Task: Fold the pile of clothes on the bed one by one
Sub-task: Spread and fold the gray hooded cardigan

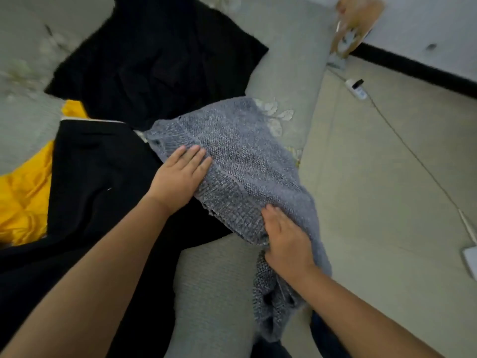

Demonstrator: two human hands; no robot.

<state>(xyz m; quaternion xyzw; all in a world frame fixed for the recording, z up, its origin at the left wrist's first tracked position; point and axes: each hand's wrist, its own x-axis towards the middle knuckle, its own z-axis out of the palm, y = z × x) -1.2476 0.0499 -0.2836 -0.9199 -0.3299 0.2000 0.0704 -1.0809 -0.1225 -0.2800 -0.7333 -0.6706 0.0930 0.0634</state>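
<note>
Both hands are on a grey-blue chunky knitted sweater [245, 161] lying near the bed's edge, centre-right of frame. Left hand [180, 177] lies flat on the knit's left border w/ fingers straight & close together, palm down, pressing the fabric; its wrist & forearm run down to the lower left corner. Right hand [286, 241] sits lower, at the sweater's near end, fingers pointing up-frame & slightly bent over a bunched fold; can't tell for sure if it grips the knit or just presses it. Below that hand, part of the sweater hangs crumpled over the bed's side toward the bottom of frame.

Sweater partly overlaps a black cloth garment [98, 182] spread under the left forearm, centre-left. Second black garment [160, 60], loosely rumpled, lies in the upper centre, just above the knit & touching it at the top-left corner. Bright yellow fabric item [23, 197] pokes out from under the nearer black piece at the left edge, w/ another yellow bit showing higher up, approx. mid-left.

All lie on a bed w/ a pale grey-green floral cover [289, 73], whose edge runs diagonally from top centre to bottom centre. To the right, beige tiled floor [387, 177] w/ a white power strip [357, 89] & its thin cord [413, 151] trailing toward the lower right. Brownish blurred object [353, 24] leans at the wall, upper right.
</note>
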